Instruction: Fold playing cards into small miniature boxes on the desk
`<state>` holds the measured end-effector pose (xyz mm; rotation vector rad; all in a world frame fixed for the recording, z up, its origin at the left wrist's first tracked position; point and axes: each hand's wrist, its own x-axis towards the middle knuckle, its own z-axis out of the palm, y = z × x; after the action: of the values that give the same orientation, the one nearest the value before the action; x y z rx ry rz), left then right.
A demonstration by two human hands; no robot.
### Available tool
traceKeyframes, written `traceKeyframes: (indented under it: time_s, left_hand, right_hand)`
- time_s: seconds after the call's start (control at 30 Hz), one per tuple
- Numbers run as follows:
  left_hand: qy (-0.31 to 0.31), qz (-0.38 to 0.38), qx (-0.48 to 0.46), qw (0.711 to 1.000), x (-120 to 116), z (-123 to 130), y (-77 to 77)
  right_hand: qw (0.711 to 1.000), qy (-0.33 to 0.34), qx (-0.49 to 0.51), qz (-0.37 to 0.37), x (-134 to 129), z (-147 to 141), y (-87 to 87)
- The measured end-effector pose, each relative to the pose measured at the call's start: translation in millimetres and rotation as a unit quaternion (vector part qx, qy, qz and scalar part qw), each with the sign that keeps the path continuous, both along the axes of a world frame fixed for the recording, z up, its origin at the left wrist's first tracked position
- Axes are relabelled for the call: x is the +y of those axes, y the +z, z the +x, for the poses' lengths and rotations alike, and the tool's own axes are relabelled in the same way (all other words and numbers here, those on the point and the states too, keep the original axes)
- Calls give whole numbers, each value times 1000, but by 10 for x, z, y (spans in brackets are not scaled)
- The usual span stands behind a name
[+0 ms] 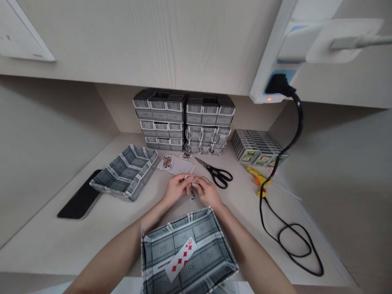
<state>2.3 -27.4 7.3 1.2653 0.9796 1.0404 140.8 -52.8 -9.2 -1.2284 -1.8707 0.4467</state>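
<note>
My left hand (177, 189) and my right hand (209, 192) meet over the desk, fingers pinched together on a small piece of playing card (194, 181) with a patterned back. Just below the fingertips lies a cut card strip (192, 196) marked K. Between my forearms sits a tray made of playing cards (205, 261), with a cut nine of diamonds strip (181, 259) lying in it. Beyond my hands are loose playing cards (180, 165), and black-handled scissors (218, 173) rest to the right of them, blades partly apart.
At left, another card tray (130, 169) overlaps a black phone (80, 196). Stacked card boxes (185, 122) stand against the back wall, beside packs of cards (259, 147). A yellow glue gun (258, 179) lies at right, its black cord (297, 122) rising to a power strip (275, 73).
</note>
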Motion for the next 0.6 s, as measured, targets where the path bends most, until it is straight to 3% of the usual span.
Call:
traceKeyframes:
  time_s: [0.13, 0.3, 0.47, 0.6]
  left_hand:
    - [8, 4, -1, 1000, 4, -1, -19]
    - [6, 20, 7, 1000, 27, -9, -39]
    - [3, 11, -6, 1000, 19, -13, -56]
    - [21, 24, 25, 999, -18, -15, -79]
  right_hand:
    - [998, -14, 52, -16, 0, 12, -10]
    - [987, 4, 129, -97, 3, 12, -8]
    - [935, 17, 282, -216, 7, -50, -17]
    - [897, 39, 344, -273, 12, -72, 2]
